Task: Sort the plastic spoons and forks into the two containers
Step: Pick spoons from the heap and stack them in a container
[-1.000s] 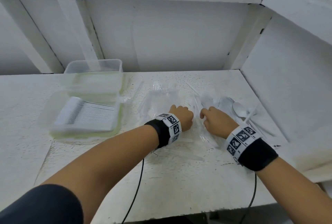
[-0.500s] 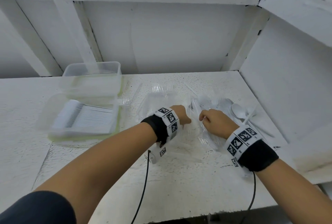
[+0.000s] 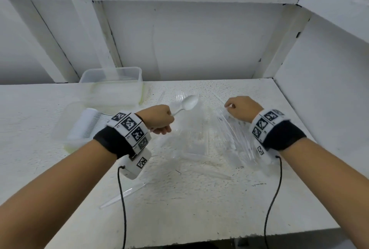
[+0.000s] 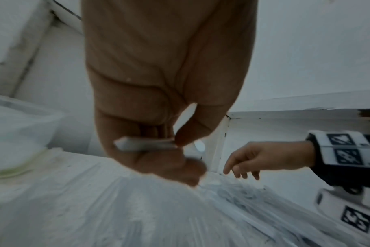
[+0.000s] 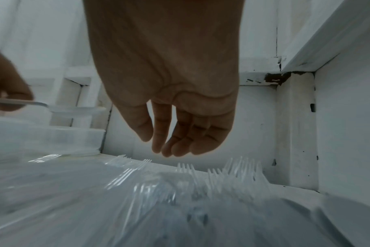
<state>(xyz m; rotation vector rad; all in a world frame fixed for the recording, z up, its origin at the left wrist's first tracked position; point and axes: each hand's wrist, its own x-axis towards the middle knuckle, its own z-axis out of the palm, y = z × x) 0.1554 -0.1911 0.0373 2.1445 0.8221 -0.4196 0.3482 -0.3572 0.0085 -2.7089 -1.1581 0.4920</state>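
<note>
My left hand (image 3: pixel 159 119) grips the handle of a white plastic spoon (image 3: pixel 190 102), lifted above the table with its bowl pointing away from me. In the left wrist view the thumb pins the spoon handle (image 4: pixel 143 145) against the curled fingers. My right hand (image 3: pixel 240 109) hovers over a pile of clear plastic forks (image 3: pixel 231 129); its fingers (image 5: pixel 171 142) hang relaxed and hold nothing above the fork tines (image 5: pixel 232 168). Two clear containers stand at the left: the near one (image 3: pixel 65 121) holds a row of white spoons, and the far one (image 3: pixel 111 78) looks empty.
More clear cutlery lies between my hands (image 3: pixel 189 138), and one clear piece (image 3: pixel 123 194) lies near the front edge. White walls close in the back and right side of the table (image 3: pixel 199 208). Black cables hang from both wristbands.
My left hand has lifted a white spoon out of the pile and drawn it to the left. My right hand has come up off the forks and moved right, with nothing in it.
</note>
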